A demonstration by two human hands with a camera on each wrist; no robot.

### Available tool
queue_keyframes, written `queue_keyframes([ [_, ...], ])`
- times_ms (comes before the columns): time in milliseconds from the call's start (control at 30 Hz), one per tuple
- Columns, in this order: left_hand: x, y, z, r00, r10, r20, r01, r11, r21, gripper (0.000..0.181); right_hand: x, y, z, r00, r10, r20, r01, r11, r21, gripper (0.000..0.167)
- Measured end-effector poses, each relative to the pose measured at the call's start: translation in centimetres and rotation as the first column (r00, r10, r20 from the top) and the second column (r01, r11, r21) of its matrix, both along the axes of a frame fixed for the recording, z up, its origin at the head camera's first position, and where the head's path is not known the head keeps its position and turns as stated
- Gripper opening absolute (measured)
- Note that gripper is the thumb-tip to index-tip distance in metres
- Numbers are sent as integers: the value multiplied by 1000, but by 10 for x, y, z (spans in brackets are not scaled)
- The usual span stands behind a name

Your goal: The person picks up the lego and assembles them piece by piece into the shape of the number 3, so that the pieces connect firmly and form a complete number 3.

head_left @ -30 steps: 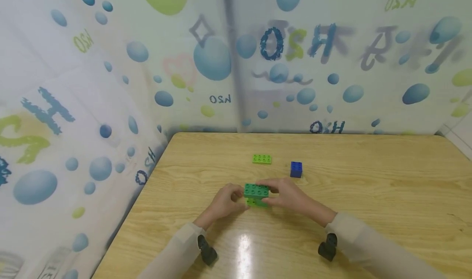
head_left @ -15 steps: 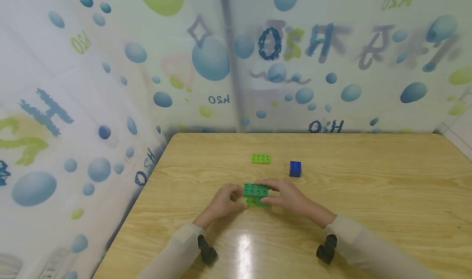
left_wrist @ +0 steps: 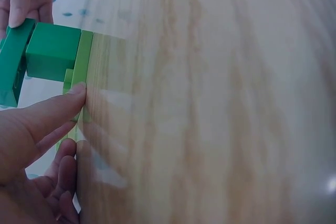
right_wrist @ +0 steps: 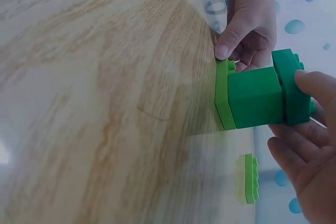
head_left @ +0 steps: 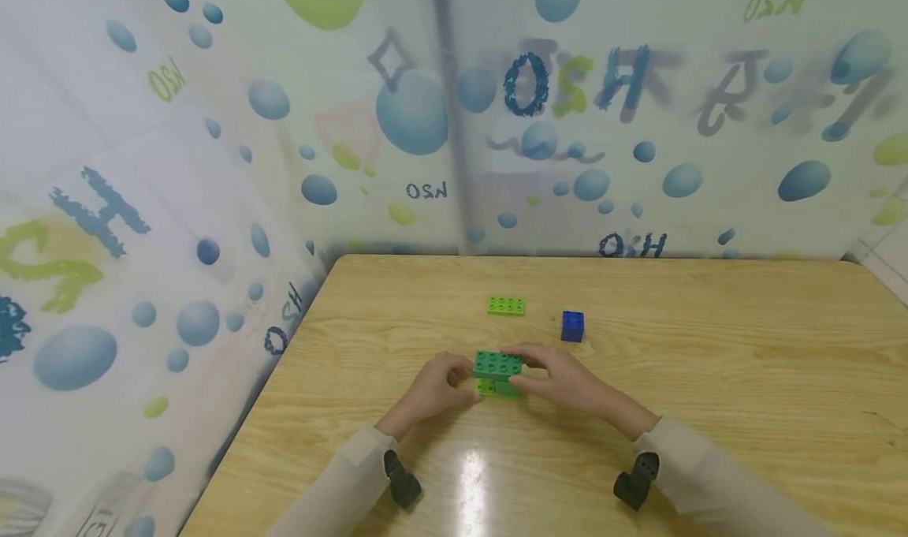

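Note:
A lime-green flat brick (right_wrist: 223,98) lies on the table as a base, with a green block (right_wrist: 255,98) standing on its right part. Above that block sits a darker green eight-stud brick (head_left: 497,363), slightly tilted, with a narrow gap visible beneath it. My right hand (head_left: 560,373) pinches this top brick between thumb and fingers at its right end. At the other side, my left hand (head_left: 434,387) holds the left end of the lime base, its thumb (left_wrist: 76,90) on the near edge. The base's far side is partly hidden in the head view.
Behind the stack, a loose lime-green flat brick (head_left: 506,307) lies on the wooden table (head_left: 709,348). A dark blue block (head_left: 572,326) stands to its right. A patterned curtain (head_left: 638,127) borders the table at the back and left.
The head view shifts slightly. Both hands keep their holds, and the bricks show no clear movement relative to the table.

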State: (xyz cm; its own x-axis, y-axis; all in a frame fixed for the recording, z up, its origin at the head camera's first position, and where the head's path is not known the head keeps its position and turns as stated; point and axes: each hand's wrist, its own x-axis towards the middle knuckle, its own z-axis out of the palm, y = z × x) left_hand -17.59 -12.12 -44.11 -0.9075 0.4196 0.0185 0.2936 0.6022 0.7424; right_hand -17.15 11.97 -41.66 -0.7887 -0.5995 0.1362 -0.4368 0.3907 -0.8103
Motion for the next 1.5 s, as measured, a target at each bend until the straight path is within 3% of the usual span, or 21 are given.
queue_keyframes([
  [367,0,0,1,1000,4,-1,-4,1000,-3,32,-4,-1,-3,999,25,-32,-25,1000,-12,46],
  [767,-1,-4,0,1000,3,-4,-3,1000,0,33,-13,-7,7,991,57,-120,-40,989,140,44],
  [1200,0,-3,-1,1000,-10,4,10,1000,24,33,-13,-10,3,994,77,-76,-67,989,131,43],
  [1367,-1,-1,-4,1000,-15,0,15,1000,27,34,-10,-8,-1,998,37,-50,-33,996,88,41],
  [1500,-1,-1,-3,1000,-12,-3,12,1000,24,33,-7,-8,-1,995,2,-96,4,998,67,42],
])
